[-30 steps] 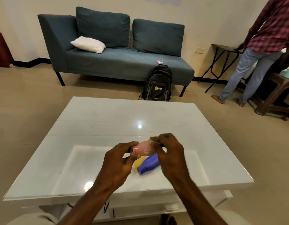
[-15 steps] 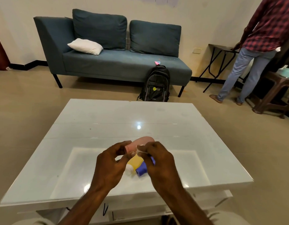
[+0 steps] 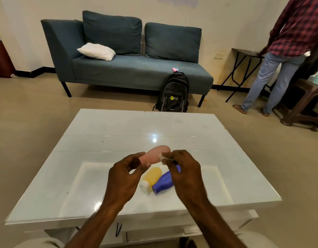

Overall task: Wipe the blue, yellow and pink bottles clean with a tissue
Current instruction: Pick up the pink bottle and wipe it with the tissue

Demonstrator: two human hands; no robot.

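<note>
My left hand (image 3: 125,173) pinches the cap end of the pink bottle (image 3: 155,153) and holds it slanted above the white glass table (image 3: 101,140). My right hand (image 3: 182,166) grips a small white tissue (image 3: 163,157) pressed against the pink bottle's side. Below my hands, the yellow bottle (image 3: 152,176) with a white cap and the blue bottle (image 3: 163,182) lie side by side on the table. My right hand hides the blue bottle's far end.
Beyond the table stands a blue sofa (image 3: 136,68) with a white pillow (image 3: 96,51), and a black backpack (image 3: 174,93) leans against it. A person in a checked shirt (image 3: 279,56) stands at the right beside a folding table (image 3: 244,68) and brown stools (image 3: 304,102).
The pink bottle has been turned and raised slightly. My right hand with the tissue has slid along it, uncovering more of the yellow and blue bottles below.
</note>
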